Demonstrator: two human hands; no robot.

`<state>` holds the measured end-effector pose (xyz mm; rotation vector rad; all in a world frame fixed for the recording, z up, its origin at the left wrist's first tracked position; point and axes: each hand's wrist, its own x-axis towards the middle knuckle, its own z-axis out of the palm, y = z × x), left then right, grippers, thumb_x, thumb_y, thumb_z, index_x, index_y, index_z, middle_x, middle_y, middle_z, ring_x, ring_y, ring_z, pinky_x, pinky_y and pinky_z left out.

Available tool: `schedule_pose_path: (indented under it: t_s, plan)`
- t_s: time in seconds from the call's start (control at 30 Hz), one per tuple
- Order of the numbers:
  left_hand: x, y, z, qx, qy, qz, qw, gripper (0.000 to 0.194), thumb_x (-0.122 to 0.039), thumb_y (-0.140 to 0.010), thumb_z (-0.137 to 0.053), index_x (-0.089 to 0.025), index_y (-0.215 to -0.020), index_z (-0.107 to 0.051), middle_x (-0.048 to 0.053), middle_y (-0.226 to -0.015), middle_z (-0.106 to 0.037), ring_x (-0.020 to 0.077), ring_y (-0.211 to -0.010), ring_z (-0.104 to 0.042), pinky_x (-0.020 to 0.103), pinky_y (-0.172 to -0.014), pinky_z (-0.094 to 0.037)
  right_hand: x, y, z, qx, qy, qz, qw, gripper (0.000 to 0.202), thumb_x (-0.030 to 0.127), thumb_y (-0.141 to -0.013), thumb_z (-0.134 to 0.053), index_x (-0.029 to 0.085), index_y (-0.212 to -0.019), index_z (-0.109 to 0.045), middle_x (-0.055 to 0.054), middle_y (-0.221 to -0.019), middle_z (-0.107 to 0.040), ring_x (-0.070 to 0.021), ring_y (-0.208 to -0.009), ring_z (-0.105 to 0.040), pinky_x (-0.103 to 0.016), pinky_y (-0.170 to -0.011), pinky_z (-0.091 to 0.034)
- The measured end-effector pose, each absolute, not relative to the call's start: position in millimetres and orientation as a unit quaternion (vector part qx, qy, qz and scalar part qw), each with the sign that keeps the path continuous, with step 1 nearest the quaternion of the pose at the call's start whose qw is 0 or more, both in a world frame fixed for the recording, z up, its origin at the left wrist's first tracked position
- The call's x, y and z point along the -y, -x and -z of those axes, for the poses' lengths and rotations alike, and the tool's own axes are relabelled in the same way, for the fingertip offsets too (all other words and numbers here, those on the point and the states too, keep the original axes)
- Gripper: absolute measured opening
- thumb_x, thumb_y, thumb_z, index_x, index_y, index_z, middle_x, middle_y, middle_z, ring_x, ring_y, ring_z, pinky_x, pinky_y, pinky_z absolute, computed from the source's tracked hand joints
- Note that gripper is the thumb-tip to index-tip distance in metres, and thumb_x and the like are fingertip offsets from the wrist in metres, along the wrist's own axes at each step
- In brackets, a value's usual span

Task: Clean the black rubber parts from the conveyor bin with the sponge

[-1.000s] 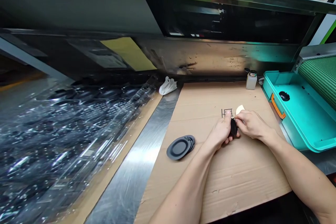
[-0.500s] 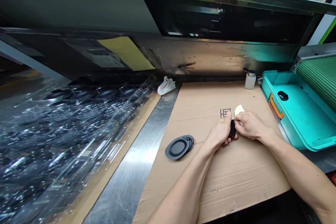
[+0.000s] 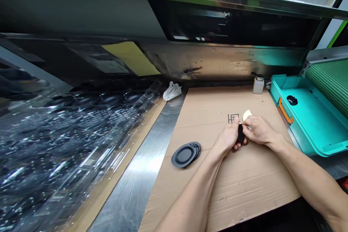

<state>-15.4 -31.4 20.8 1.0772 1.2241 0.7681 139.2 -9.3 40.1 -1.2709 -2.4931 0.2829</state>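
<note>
Pinched in the left hand, a black piece stands over corrugated brown cardboard; the right hand presses fingertips against its edge, beside a smooth cream-coloured piece.

Head camera: the single view, worn on the person, above the near edge of the flat brown cardboard sheet
Facing: forward and down across the sheet to the brownish metal panel behind it
Nearness: close enough that the left hand and right hand show whole over the sheet, with forearms running out of the bottom and right of the frame
Framing: sheet right of centre; clear plastic trays blurred, left of it; rectangular teal plastic bin right of it, cut by the frame
</note>
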Motion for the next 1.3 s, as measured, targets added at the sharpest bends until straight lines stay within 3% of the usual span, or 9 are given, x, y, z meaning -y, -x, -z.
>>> schedule_pose_path:
  t_s: [0.2, 0.43, 0.67, 0.77, 0.87, 1.03, 1.13, 1.3]
  plan:
    - [32.6, 16.0, -21.3, -0.533, -0.457, -0.336, 0.628, 0.073, -0.071, -0.095, -0.033, -0.012, -0.066, -0.067, 0.012, -0.055, -0.065, 0.0122, -0.034, -0.048, 0.021, -0.031, -0.032, 9.8, -140.4, -36.5, 0.868, 0.442, -0.118, 0.193, 0.018, 0.018, -0.09, -0.056, 0.019, -0.076, -0.066, -0.003, -0.075, -0.065, -0.0156, -0.07, -0.056, -0.027, -0.068, -0.038]
    - [24.3, 44.8, -37.1, -0.377, -0.262, -0.445, 0.769, 0.062, -0.052, -0.103, -0.026, -0.006, -0.104, -0.069, 0.012, -0.067, -0.068, 0.0112, -0.044, -0.053, 0.019, -0.038, -0.038, 0.6, -148.4, -31.1, 0.782, 0.495, -0.165, 0.341, 0.021, 0.022, -0.097, -0.051, 0.02, -0.09, -0.071, -0.003, -0.089, -0.07, -0.0154, -0.081, -0.062, -0.026, -0.076, -0.043]
    - [24.7, 54.4, -43.7, -0.285, -0.22, -0.479, 0.801, 0.059, -0.053, -0.103, -0.027, -0.01, -0.118, -0.066, 0.013, -0.077, -0.069, 0.0154, -0.054, -0.058, 0.02, -0.038, -0.036, 8.9, -155.1, -38.8, 0.819, 0.558, -0.044, 0.129, 0.02, 0.037, -0.098, -0.058, 0.025, -0.11, -0.068, -0.008, -0.104, -0.062, -0.0229, -0.096, -0.057, -0.03, -0.078, -0.041]
    - [22.6, 53.7, -39.8, -0.275, -0.208, -0.504, 0.792, 0.056, -0.052, -0.103, -0.029, -0.012, -0.115, -0.067, 0.016, -0.084, -0.071, 0.0165, -0.06, -0.06, 0.022, -0.044, -0.039, 8.9, -158.1, -41.4, 0.815, 0.565, -0.055, 0.117, 0.02, 0.027, -0.097, -0.058, 0.02, -0.115, -0.062, -0.01, -0.108, -0.064, -0.0219, -0.091, -0.059, -0.029, -0.073, -0.039]
    - [18.8, 51.1, -34.3, -0.272, -0.205, -0.525, 0.78, 0.051, -0.048, -0.103, -0.033, -0.012, -0.117, -0.067, 0.019, -0.097, -0.073, 0.018, -0.066, -0.062, 0.025, -0.052, -0.043, 6.4, -157.8, -45.4, 0.795, 0.566, -0.096, 0.199, 0.012, 0.017, -0.096, -0.053, 0.018, -0.106, -0.06, -0.009, -0.103, -0.068, -0.0206, -0.09, -0.062, -0.029, -0.075, -0.041]
    - [15.8, 33.5, -24.2, -0.269, -0.192, -0.555, 0.763, 0.042, -0.039, -0.104, -0.037, -0.013, -0.116, -0.068, 0.014, -0.103, -0.072, 0.0178, -0.074, -0.064, 0.026, -0.059, -0.045, 12.1, -143.0, -49.4, 0.761, 0.514, -0.136, 0.373, 0.012, 0.03, -0.097, -0.06, 0.019, -0.1, -0.064, -0.004, -0.089, -0.071, -0.0182, -0.081, -0.064, -0.027, -0.075, -0.044]
    - [19.0, 17.6, -22.2, -0.259, -0.176, -0.564, 0.764, 0.044, -0.039, -0.105, -0.036, -0.012, -0.114, -0.069, 0.011, -0.099, -0.071, 0.0164, -0.078, -0.063, 0.026, -0.064, -0.048, 17.1, -130.5, -39.8, 0.776, 0.465, -0.127, 0.408, 0.014, 0.03, -0.097, -0.061, 0.018, -0.096, -0.069, -0.006, -0.092, -0.07, -0.018, -0.086, -0.064, -0.027, -0.08, -0.046]
    - [26.6, 4.5, -27.8, -0.261, -0.133, -0.575, 0.764, 0.044, -0.038, -0.106, -0.036, -0.012, -0.117, -0.069, 0.013, -0.112, -0.072, 0.0202, -0.1, -0.068, 0.033, -0.094, -0.053, 24.6, -114.3, -22.9, 0.786, 0.459, -0.106, 0.4, 0.023, 0.028, -0.103, -0.051, 0.019, -0.097, -0.071, -0.008, -0.094, -0.066, -0.0191, -0.09, -0.061, -0.029, -0.084, -0.049]
